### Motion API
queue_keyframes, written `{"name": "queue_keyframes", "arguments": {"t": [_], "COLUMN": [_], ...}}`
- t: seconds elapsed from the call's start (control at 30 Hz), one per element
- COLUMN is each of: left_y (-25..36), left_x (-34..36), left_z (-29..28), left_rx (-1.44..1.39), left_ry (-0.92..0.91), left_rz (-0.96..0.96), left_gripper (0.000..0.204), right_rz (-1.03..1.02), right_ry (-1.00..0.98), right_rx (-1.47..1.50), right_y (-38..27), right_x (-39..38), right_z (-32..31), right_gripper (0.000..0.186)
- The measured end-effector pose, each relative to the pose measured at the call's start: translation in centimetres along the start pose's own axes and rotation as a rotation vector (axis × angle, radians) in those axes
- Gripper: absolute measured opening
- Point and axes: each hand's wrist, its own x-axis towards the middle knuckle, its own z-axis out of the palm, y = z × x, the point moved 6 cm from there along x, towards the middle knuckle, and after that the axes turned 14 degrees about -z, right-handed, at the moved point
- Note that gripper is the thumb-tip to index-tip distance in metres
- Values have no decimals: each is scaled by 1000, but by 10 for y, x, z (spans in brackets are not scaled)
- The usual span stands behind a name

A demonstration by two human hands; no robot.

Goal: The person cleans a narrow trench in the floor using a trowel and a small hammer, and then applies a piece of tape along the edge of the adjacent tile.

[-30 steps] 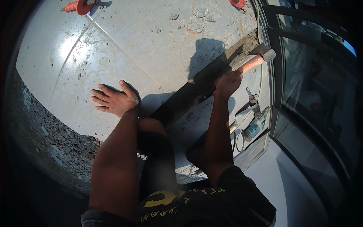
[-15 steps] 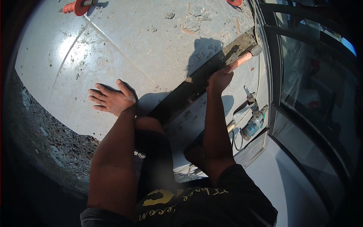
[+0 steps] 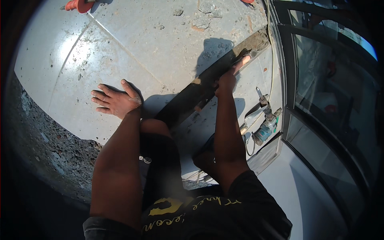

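Observation:
Palm down, my left hand (image 3: 116, 100) lies open on the pale floor tile (image 3: 132, 48), fingers spread. My right hand (image 3: 226, 83) is closed round the light handle of a hammer (image 3: 241, 63). The hammer's grey head is at the far end of a long, dark strip (image 3: 188, 98) of exposed bed running diagonally between tiles. Some of the head blends into the rubble there, so I cannot tell whether it touches the strip. My right fist is over the strip's right edge.
A teal power hammer (image 3: 264, 132) with a metal bit lies on the right. A chisel with a red hand guard (image 3: 83, 5) is at the far left. Broken tile pieces (image 3: 202, 21) lie at the back. Dark-framed glass (image 3: 328, 72) borders the right; rough rubble ground (image 3: 60, 148) borders the left.
My right hand and the hammer have moved left and down, bringing the head from the right-hand tile to the strip's far end. My left hand stays flat on the tile.

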Motion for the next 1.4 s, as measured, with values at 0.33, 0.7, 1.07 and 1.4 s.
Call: {"name": "queue_keyframes", "arguments": {"t": [0.33, 0.7, 1.07, 1.4], "left_y": [-4, -8, -10, -6], "left_x": [2, 4, 1, 4], "left_z": [-2, -3, -3, 2], "left_rx": [41, 31, 47, 58], "left_ry": [26, 20, 15, 56], "left_rz": [1, -2, 2, 6], "left_gripper": [92, 91, 92, 92], "right_rz": [-104, 31, 375, 430], "right_ry": [15, -198, -263, -200], "right_rx": [288, 209, 309, 292], "right_y": [-59, -27, -9, 11], "right_x": [-10, -18, -15, -20], "right_z": [-36, -21, 3, 18], "right_gripper": [56, 49, 49, 46]}}
